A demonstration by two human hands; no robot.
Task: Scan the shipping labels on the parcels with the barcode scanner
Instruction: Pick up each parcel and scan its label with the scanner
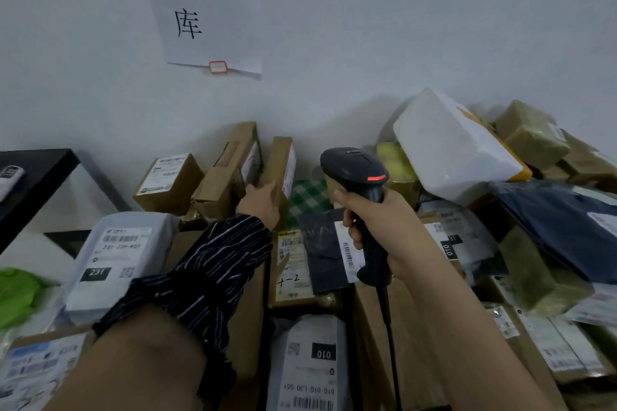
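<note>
Aiming the barcode scanner (354,166), right hand (387,227) fingers (349,218) wrap it; left hand (262,207) (fingers hidden) reaches an upright parcel (283,162), seemingly to present it.

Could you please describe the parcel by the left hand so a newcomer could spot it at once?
Below the paper sign on the wall, brown cartons lean in a row. Beside the left hand stands the narrow upright carton: rightmost of them, red-edged label on its side, bordering the green checked cloth.
</note>
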